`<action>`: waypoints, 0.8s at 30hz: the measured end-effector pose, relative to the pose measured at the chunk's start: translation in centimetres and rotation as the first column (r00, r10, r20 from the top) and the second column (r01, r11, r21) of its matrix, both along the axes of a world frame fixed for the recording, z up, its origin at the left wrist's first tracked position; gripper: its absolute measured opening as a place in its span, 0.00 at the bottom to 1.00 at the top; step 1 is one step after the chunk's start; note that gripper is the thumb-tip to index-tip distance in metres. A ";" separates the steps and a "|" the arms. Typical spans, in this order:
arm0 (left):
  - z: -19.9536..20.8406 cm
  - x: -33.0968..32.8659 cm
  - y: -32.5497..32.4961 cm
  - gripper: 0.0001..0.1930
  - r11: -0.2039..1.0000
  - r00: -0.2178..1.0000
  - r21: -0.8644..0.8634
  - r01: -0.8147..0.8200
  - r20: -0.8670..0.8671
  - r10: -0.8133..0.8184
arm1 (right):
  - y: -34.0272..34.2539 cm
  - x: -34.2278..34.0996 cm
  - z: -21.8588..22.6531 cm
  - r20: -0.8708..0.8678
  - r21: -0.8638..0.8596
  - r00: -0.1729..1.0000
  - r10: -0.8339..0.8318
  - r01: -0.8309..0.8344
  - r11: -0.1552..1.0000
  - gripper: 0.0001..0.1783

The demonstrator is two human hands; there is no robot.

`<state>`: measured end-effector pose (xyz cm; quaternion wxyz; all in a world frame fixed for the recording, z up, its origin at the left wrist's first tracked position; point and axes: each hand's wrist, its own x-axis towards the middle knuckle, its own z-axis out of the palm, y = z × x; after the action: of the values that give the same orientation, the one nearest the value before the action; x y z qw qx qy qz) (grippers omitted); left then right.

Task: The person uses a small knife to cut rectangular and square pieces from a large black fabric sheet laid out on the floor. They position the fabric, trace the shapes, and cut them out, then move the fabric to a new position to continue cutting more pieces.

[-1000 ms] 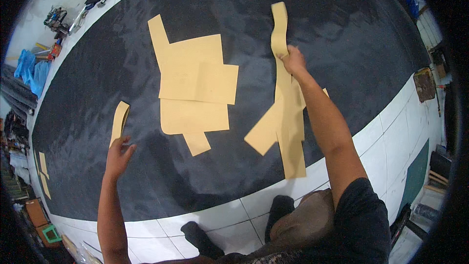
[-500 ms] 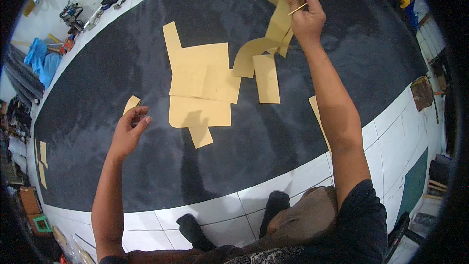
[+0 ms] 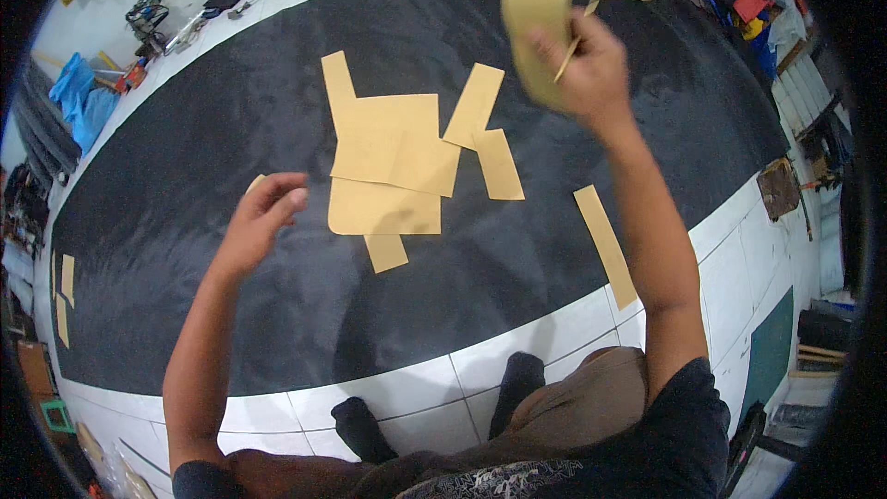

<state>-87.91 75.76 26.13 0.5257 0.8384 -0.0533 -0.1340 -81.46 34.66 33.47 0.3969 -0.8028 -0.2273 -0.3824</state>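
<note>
My right hand (image 3: 596, 65) is raised over the far right of a black sheet. It is closed on a curled tan paper piece (image 3: 538, 23), blurred by motion, and a thin yellowish stick (image 3: 567, 60) crosses its fingers. My left hand (image 3: 263, 217) hovers over the sheet at the left, empty, fingers loosely bent and apart from the thumb. Behind its knuckles peeks the edge of a small tan piece (image 3: 256, 182). Between the hands, several flat tan paper pieces (image 3: 393, 143) lie partly overlapping, with two strips (image 3: 476, 102) (image 3: 500, 166) touching at their right.
The black sheet (image 3: 185, 314) covers much of the white tiled floor (image 3: 416, 425). A long tan strip (image 3: 605, 245) lies under my right forearm, smaller strips (image 3: 66, 282) at the far left edge. Tools and a blue bag (image 3: 78, 102) line the far left; clutter fills the right side.
My right hand has lifted the curled paper off the other pieces, baring the strip beneath, and moved slightly nearer and right. My left hand has shifted a little right and farther away.
</note>
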 end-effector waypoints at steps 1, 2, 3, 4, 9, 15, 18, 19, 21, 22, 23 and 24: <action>0.8 -0.8 -0.1 0.21 1.000 0.999 -0.013 0.027 -0.018 -0.028 | 2.9 -1.1 -1.0 -0.135 -0.026 0.989 0.061 -0.065 0.998 0.20; 1.1 -1.2 -1.0 0.22 0.993 0.997 -0.102 0.062 -0.029 -0.065 | 5.2 -2.7 -1.4 -0.268 -0.078 0.959 0.096 -0.121 0.990 0.20; 1.4 -1.9 -1.7 0.23 0.980 0.994 -0.178 0.089 -0.040 -0.098 | 7.5 -3.7 -2.4 -0.352 -0.018 0.909 0.222 -0.244 0.970 0.21; 1.3 -2.3 -2.8 0.23 0.955 0.997 -0.292 0.049 -0.044 -0.065 | 9.5 -4.6 -3.3 -0.429 0.040 0.839 0.335 -0.352 0.935 0.21; 1.4 -4.1 -4.5 0.26 0.754 0.966 -0.606 -0.253 -0.112 0.235 | 17.5 -8.5 -7.4 -0.632 0.156 0.596 0.495 -0.527 0.835 0.24; 4.7 -4.0 7.9 0.32 0.912 0.904 -0.128 -0.390 0.134 0.405 | 16.0 -8.5 -13.8 -0.656 -0.165 0.677 0.334 -0.560 0.812 0.22; 5.8 -3.5 17.4 0.40 0.864 0.850 0.150 -0.480 0.323 0.416 | 11.6 -7.0 -17.3 -0.792 -0.098 0.579 0.192 -0.432 0.897 0.20; 6.0 -3.2 20.2 0.41 0.854 0.854 0.189 -0.484 0.316 0.413 | 9.7 -6.7 -18.5 -0.804 -0.170 0.587 0.096 -0.382 0.909 0.19; 4.8 -2.1 24.2 0.40 0.816 0.832 0.229 -0.532 0.323 0.452 | 4.6 -6.5 -21.3 -0.730 -0.327 0.683 -0.023 -0.319 0.889 0.19; 3.4 -1.8 26.5 0.39 0.830 0.859 0.264 -0.491 0.305 0.412 | 2.9 -6.9 -21.3 -0.764 -0.368 0.635 -0.116 -0.281 0.886 0.17; 1.9 -1.4 28.8 0.39 0.843 0.885 0.299 -0.446 0.286 0.367 | 1.1 -7.4 -21.1 -0.788 -0.411 0.580 -0.209 -0.241 0.879 0.16; 1.9 -1.3 31.2 0.38 0.850 0.902 0.331 -0.409 0.288 0.322 | -0.5 -7.2 -20.8 -0.774 -0.446 0.574 -0.268 -0.194 0.874 0.16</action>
<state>-89.22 106.92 28.04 0.3580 0.9289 0.0770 0.0557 -88.63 34.18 12.65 0.2333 -0.9638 -0.0889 0.0932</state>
